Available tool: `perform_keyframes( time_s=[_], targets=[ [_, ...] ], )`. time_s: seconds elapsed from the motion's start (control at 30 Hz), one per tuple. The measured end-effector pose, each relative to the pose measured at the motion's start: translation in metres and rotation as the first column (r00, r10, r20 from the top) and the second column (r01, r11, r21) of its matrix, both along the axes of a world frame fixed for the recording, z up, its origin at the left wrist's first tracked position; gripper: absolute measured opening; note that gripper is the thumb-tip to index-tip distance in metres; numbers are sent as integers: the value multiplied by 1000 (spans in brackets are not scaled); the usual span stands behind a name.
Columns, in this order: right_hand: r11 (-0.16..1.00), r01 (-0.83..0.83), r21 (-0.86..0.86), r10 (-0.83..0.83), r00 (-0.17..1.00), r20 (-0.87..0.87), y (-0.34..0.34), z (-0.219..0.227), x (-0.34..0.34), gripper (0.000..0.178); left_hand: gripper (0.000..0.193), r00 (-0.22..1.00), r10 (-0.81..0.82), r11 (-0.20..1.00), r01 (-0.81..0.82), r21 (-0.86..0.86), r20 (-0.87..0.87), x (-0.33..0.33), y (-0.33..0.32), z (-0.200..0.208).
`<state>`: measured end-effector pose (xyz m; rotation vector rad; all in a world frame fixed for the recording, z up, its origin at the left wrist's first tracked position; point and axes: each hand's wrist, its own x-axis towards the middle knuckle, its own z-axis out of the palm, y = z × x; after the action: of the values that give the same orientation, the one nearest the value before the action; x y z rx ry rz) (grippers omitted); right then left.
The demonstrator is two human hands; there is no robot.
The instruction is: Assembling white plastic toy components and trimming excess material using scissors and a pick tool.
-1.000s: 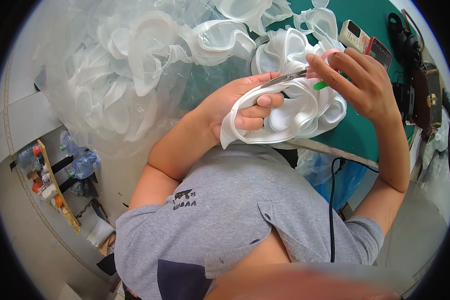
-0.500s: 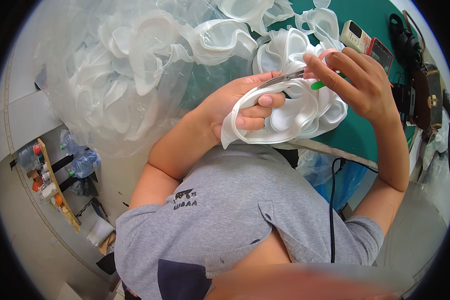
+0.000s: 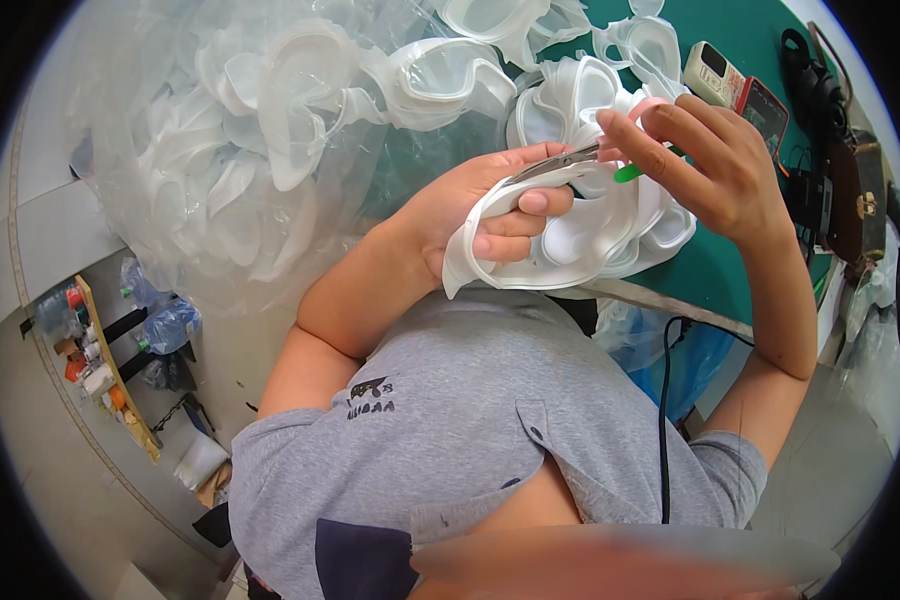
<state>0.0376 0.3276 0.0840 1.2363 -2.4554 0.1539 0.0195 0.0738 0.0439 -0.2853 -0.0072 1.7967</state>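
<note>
My left hand point(image 3: 505, 205) is closed round the edge of a white moulded plastic piece point(image 3: 590, 262), a curved shape with openings and a raised rim. It hangs in front of the table's near edge. My right hand point(image 3: 710, 165) grips scissors point(image 3: 560, 160) with pink and green on the handles. Their metal blades lie along the rim of the piece, close to my left thumb and forefinger. Whether the blades are apart is too small to tell. More white moulded pieces point(image 3: 570, 95) lie on the table just behind my hands.
A large clear plastic bag point(image 3: 220, 150) full of similar white pieces covers the left of the green table point(image 3: 710, 275). At the far right lie a beige device with a small screen point(image 3: 710, 70), a red-edged phone-like device point(image 3: 763, 110) and black cables. A black cord point(image 3: 664, 430) hangs beside my shirt.
The scissors and my right hand have shifted slightly left, and the blades reach a little further along the rim. My left hand and the white piece stay almost in place.
</note>
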Motion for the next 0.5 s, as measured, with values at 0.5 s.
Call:
perform_keyframes(
  time_s=[0.5],
  targets=[
    [1000,25,2,-25,1000,-4,3,1,2,60,37,1000,0,1000,0,1,8,0,0,2]
  ],
)
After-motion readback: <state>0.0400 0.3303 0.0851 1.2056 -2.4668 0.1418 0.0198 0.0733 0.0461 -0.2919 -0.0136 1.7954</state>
